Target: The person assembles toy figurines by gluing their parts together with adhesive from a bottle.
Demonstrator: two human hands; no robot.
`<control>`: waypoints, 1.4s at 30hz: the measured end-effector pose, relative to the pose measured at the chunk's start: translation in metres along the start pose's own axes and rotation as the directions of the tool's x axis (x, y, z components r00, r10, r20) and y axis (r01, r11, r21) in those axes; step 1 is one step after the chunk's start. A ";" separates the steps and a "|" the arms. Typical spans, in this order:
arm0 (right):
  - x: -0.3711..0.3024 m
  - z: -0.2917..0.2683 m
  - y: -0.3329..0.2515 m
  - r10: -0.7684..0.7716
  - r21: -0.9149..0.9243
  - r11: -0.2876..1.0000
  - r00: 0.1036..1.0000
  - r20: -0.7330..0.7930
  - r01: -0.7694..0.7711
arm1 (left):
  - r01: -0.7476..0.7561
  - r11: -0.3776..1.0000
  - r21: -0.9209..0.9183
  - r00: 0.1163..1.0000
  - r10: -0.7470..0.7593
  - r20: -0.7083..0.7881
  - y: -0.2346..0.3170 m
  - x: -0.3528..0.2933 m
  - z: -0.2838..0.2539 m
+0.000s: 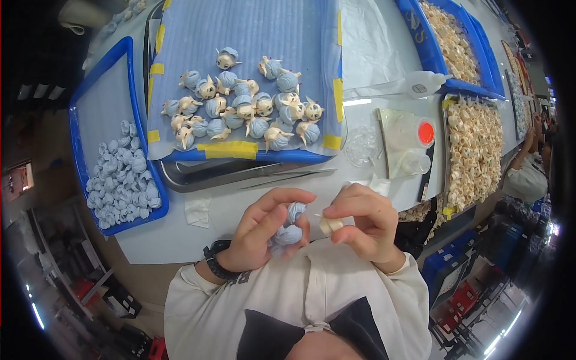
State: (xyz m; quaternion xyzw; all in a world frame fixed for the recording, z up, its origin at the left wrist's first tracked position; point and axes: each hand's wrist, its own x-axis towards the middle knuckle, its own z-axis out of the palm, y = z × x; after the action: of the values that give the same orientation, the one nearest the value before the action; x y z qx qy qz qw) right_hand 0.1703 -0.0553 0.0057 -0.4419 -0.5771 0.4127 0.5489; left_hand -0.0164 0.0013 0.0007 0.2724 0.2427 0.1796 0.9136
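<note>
My left hand (pixel 257 231) was curled around blue doll-hair pieces (pixel 288 234); just right of it, my right hand (pixel 369 223) pinched a small cream piece (pixel 329 225) between fingertips, which a slackening pinch could have dropped.

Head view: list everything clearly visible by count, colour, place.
Table: one, white, centre
Tray: one, blue, upper centre
Doll heads: over twenty, cream and blue, on tray
Left bin: one, blue, left
Hair pieces: many, blue, in left bin
Right bin: at least one, blue, upper right
Small parts: many, cream, in and below right bin
Bottle: one, white, right of tray
Disc: one, red, below bottle
Thin tool: one, grey, below tray
Left hand: one, holding blue pieces
Right hand: one, pinching cream piece
</note>
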 end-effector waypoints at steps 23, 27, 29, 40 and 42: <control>-0.012 -0.019 -0.007 -0.116 -0.159 0.982 0.990 -0.082 0.102 | -0.042 0.999 -0.027 0.996 0.044 0.083 -0.009 0.001 -0.010; -0.033 -0.050 -0.030 -0.228 -0.229 0.967 0.773 -0.592 0.110 | -0.019 0.995 -0.098 0.999 0.022 0.023 -0.004 0.000 -0.005; -0.050 -0.085 -0.023 -0.155 -0.354 0.911 0.622 -0.767 -0.210 | -0.025 0.995 -0.101 1.000 0.026 0.016 -0.003 -0.003 -0.003; -0.060 -0.097 0.006 -0.125 -0.555 0.764 0.767 -0.629 -0.330 | 0.034 0.677 -0.736 0.986 -0.141 -0.085 -0.001 0.004 0.003; -0.059 -0.098 0.007 -0.143 -0.614 0.718 0.794 -0.591 -0.328 | 0.052 0.683 -0.729 0.931 -0.298 -0.213 0.004 0.006 0.009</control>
State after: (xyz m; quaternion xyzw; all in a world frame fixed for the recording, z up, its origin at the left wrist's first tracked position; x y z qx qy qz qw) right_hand 0.2691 -0.1108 -0.0115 -0.7503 -0.4587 0.0342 0.4748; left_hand -0.0073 0.0037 0.0082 -0.1587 0.3218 0.2111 0.9092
